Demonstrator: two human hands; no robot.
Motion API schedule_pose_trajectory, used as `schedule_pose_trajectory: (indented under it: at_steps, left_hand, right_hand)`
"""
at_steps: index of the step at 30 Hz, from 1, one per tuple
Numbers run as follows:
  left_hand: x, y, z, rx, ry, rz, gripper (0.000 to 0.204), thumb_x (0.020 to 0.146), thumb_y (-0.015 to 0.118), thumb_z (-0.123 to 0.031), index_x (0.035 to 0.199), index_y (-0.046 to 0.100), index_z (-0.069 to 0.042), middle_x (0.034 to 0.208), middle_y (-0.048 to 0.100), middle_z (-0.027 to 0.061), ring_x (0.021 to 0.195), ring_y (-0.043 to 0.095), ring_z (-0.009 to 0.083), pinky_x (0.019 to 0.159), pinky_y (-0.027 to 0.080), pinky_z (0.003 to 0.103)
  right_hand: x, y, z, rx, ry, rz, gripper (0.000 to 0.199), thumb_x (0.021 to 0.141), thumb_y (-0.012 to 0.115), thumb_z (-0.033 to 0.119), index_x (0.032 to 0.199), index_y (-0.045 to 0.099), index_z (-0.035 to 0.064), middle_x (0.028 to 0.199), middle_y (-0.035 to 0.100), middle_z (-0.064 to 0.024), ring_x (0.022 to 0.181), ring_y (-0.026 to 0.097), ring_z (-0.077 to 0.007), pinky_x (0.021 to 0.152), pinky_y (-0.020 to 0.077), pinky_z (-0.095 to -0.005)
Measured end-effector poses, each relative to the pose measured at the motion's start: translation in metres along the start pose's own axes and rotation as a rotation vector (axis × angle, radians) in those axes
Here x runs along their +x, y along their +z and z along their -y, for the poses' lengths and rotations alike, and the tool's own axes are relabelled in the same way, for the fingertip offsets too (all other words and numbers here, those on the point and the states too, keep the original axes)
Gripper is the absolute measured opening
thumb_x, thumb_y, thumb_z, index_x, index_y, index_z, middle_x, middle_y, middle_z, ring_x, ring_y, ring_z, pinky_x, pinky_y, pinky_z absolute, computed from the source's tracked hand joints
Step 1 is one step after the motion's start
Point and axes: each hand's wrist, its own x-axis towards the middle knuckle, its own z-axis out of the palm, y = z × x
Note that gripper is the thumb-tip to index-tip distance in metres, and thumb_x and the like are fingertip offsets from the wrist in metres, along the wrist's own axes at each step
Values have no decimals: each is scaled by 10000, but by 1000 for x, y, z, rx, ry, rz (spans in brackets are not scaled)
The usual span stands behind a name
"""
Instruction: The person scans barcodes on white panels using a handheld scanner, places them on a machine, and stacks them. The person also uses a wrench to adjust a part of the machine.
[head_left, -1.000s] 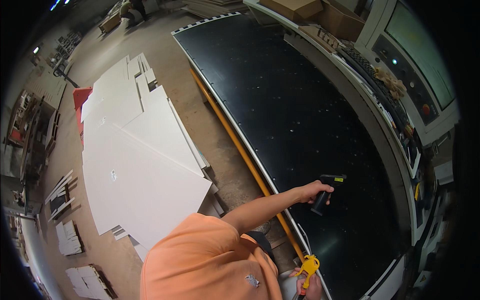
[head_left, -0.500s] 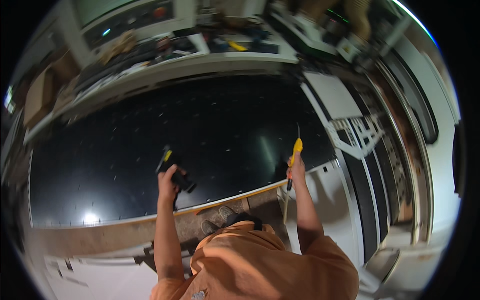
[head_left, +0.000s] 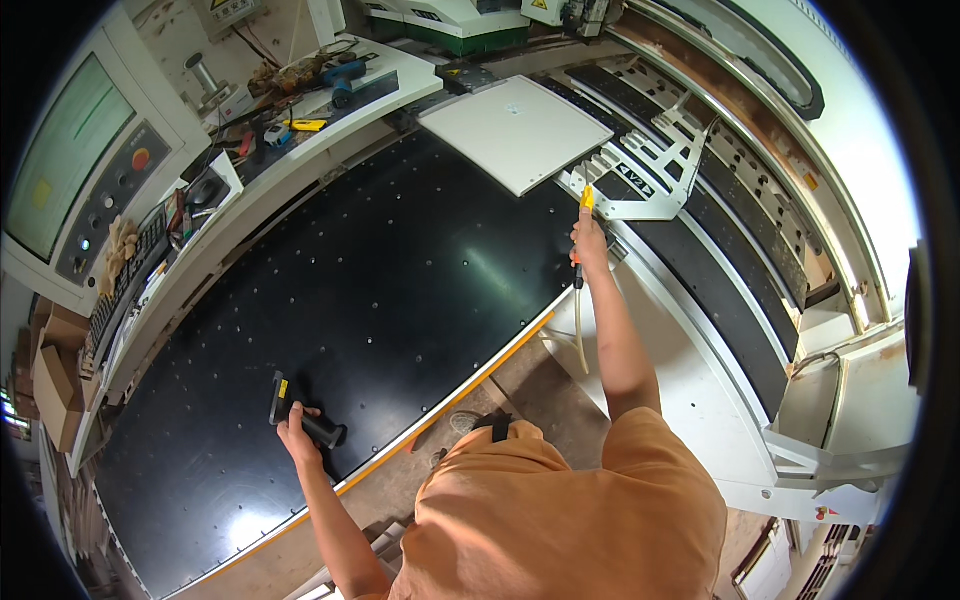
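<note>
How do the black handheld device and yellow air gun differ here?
The black handheld device is in the left hand, the yellow air gun in the right hand. The device is mainly black; the gun, mainly yellow. A pale hose hangs from the gun; the device shows none. Both are gripped.

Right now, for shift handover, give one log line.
left hand holds black handheld device; right hand holds yellow air gun; white panel on black table
</note>
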Motion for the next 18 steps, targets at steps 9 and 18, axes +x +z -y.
schedule_pose_trajectory:
  at_steps: [9, 18]
  left_hand:
    - [27, 85, -29, -42, 24, 83, 324, 931, 665, -308, 924, 628, 13, 744, 674, 112, 680, 644, 184, 672, 494, 304]
    - [71, 227, -71, 34, 77, 326, 350, 925, 690, -309, 988, 658, 33, 767, 671, 89, 665, 620, 140, 629, 485, 290]
  right_hand:
    - [12, 5, 8, 8, -45, 287, 574, 1038, 414, 549, 1025, 582, 0, 776, 559, -63, 415, 486, -143, 372, 398, -289]
    - [-11, -40, -33, -411, -331, -181, 468, 1072, 438, 408, 1039, 647, -9, 689, 687, -103, 582, 647, -219, 571, 493, -358]
